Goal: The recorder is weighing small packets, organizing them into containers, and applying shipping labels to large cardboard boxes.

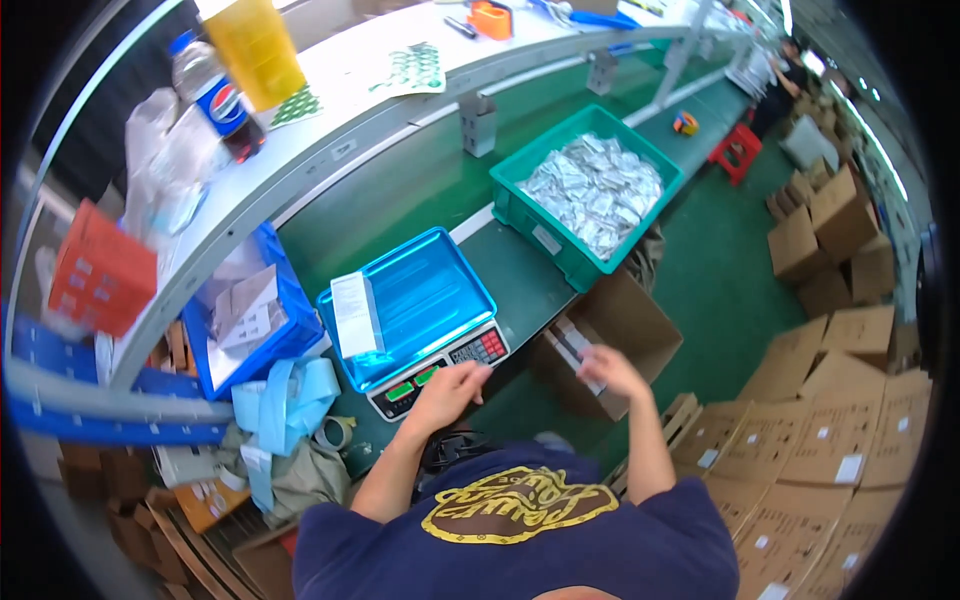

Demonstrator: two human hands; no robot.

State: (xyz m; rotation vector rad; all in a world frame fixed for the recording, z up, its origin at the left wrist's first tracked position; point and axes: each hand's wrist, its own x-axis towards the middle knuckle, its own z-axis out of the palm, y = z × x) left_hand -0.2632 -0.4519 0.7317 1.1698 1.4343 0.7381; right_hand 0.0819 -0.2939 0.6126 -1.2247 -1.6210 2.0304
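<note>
The scale's weighing pan [432,285] is smooth, glossy and blue. Crinkled packets [595,185] shine like silvery foil inside a smooth plastic crate [515,212]. The open carton [645,318] is matt cardboard; the shirt [655,550], matt cloth; the bottle [206,82], glossy clear plastic.

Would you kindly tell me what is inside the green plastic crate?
Silvery packets are heaped in the green plastic crate; they hide its floor and anything beneath them.

1. Shirt [400,550]: yellow stylised lettering [520,505] inside a yellow-edged print.
2. Bottle [198,68]: blue label [217,103], round red-white-blue logo.
3. Scale [440,374]: lit green displays [400,392], digits too small.
4. Green bin [530,217]: white label [547,239], unreadable.
5. Cartons [760,420]: dark print, white stickers [849,469], too small.
6. Shelf edge [290,178]: small pale tag [344,149], unreadable.
</note>
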